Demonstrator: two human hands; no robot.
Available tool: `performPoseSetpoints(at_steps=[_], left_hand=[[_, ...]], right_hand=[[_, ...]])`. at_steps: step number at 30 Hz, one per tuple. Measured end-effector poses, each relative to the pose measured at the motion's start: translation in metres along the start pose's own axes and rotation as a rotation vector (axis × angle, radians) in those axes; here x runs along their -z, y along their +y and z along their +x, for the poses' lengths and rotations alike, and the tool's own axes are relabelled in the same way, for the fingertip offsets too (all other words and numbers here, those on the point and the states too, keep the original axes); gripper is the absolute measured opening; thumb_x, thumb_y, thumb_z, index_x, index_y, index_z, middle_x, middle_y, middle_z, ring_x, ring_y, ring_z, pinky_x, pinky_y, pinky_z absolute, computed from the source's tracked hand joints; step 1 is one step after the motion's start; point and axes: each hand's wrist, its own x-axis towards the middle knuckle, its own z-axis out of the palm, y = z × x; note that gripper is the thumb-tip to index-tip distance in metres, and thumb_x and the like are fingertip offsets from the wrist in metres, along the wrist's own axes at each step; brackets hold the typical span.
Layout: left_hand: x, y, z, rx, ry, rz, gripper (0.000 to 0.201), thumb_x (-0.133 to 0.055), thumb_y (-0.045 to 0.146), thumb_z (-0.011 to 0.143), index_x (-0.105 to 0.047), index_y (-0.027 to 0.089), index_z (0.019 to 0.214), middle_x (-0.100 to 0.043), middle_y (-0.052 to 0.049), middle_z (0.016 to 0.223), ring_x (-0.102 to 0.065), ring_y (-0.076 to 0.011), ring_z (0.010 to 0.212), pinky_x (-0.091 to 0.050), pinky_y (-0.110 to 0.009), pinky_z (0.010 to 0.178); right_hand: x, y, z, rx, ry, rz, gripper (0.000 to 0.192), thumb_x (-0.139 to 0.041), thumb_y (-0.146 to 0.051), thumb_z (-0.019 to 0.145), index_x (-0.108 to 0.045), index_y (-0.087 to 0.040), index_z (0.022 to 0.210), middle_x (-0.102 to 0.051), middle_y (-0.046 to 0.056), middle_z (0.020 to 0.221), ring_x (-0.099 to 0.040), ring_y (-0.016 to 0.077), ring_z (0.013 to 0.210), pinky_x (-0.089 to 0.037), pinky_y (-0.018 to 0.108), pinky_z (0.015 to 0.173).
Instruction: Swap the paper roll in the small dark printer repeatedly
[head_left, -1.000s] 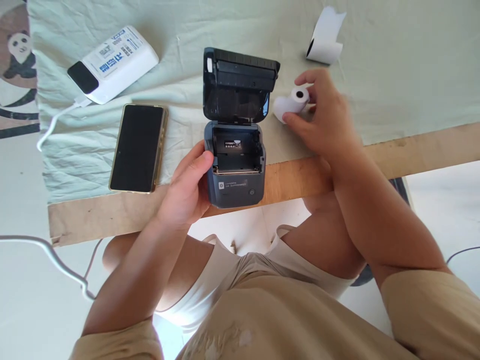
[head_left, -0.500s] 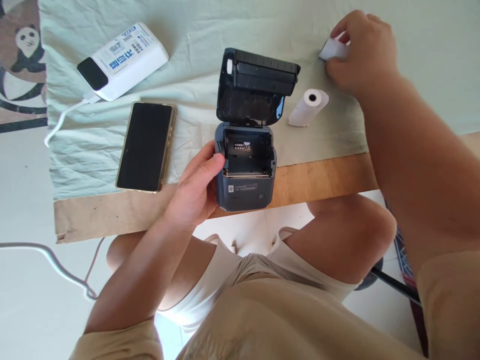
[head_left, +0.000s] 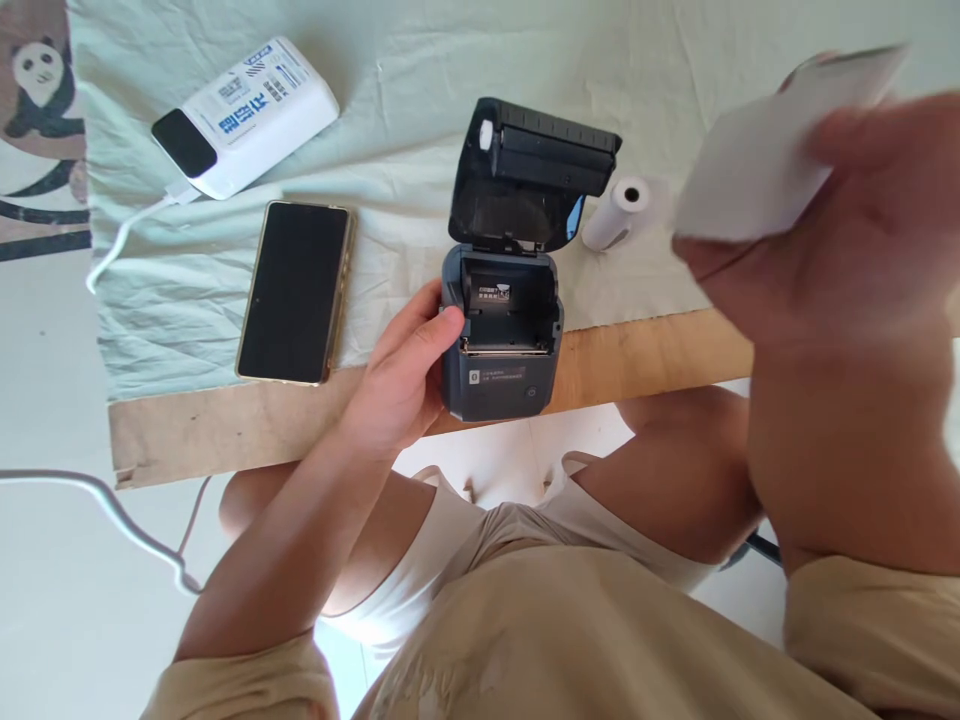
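A dark grey portable label printer [head_left: 502,385] has its lid [head_left: 517,180] swung up, showing a hollow bay with a small sticker inside and no roll in it. My left hand [head_left: 401,370] is closed around the printer's left side, thumb on the upper edge by the bay. High on the right, close to the camera, my right hand [head_left: 862,220] grips a piece of white paper [head_left: 757,165]; both are smeared by motion. Just right of the lid, a white paper roll [head_left: 616,215] with a dark core lies on the cloth.
A phone [head_left: 294,290] with a dark screen lies left of the printer. Behind it rests a white power bank [head_left: 247,115] with a cable [head_left: 135,235] running off the left side. Pale green cloth [head_left: 405,60] covers the table, leaving a bare wooden front edge [head_left: 225,425].
My right hand has lifted the white paper off the cloth and brought it up towards the camera, to the right. The printer has shifted slightly right in view, still in my left hand.
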Motion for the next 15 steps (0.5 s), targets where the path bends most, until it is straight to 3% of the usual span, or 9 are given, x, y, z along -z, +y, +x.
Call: performPoseSetpoints(at_steps=[4, 6, 10, 12, 15], left_hand=[[0.004, -0.004, 0.002, -0.004, -0.021, -0.006, 0.022, -0.087, 0.037, 0.100, -0.081, 0.019, 0.110, -0.084, -0.001, 0.097, -0.082, -0.0160, 0.078, -0.068, -0.024, 0.069], [0.007, -0.006, 0.003, -0.020, -0.040, 0.005, 0.030, -0.092, 0.043, 0.097, -0.083, 0.019, 0.112, -0.086, -0.002, 0.100, -0.082, -0.0165, 0.079, -0.070, -0.025, 0.069], [0.011, -0.007, 0.003, -0.102, -0.040, 0.010, 0.039, -0.098, 0.051, 0.092, -0.088, 0.020, 0.113, -0.088, -0.002, 0.097, -0.081, -0.0155, 0.075, -0.069, -0.024, 0.065], [0.011, -0.007, 0.002, -0.109, -0.049, 0.026, 0.038, -0.098, 0.053, 0.092, -0.089, 0.022, 0.112, -0.087, 0.000, 0.095, -0.081, -0.0157, 0.075, -0.068, -0.024, 0.066], [0.011, -0.007, 0.003, -0.112, -0.063, 0.052, 0.038, -0.097, 0.056, 0.093, -0.087, 0.024, 0.110, -0.087, 0.000, 0.095, -0.084, -0.0170, 0.079, -0.069, -0.025, 0.069]], right_hand=[[-0.039, 0.011, -0.019, -0.080, -0.141, 0.298, 0.047, -0.102, -0.055, 0.069, -0.077, -0.039, 0.105, -0.073, -0.001, 0.102, -0.071, 0.0221, 0.085, -0.059, 0.035, 0.053], [-0.050, 0.024, -0.022, -0.109, -0.179, 0.333, 0.052, -0.099, -0.065, 0.072, -0.077, -0.035, 0.107, -0.073, 0.001, 0.100, -0.069, 0.0216, 0.082, -0.060, 0.035, 0.054], [-0.071, 0.045, -0.031, -0.315, -0.160, 0.420, 0.054, -0.085, -0.072, 0.085, -0.073, -0.029, 0.115, -0.072, 0.000, 0.094, -0.069, 0.0184, 0.077, -0.060, 0.032, 0.058], [-0.081, 0.048, -0.036, -0.375, -0.169, 0.453, 0.055, -0.086, -0.070, 0.084, -0.069, -0.028, 0.116, -0.072, -0.001, 0.092, -0.069, 0.0174, 0.075, -0.056, 0.030, 0.055], [-0.091, 0.048, -0.043, -0.339, -0.165, 0.461, 0.049, -0.090, -0.053, 0.082, -0.060, -0.029, 0.113, -0.069, -0.004, 0.093, -0.068, 0.0148, 0.075, -0.053, 0.025, 0.055]])
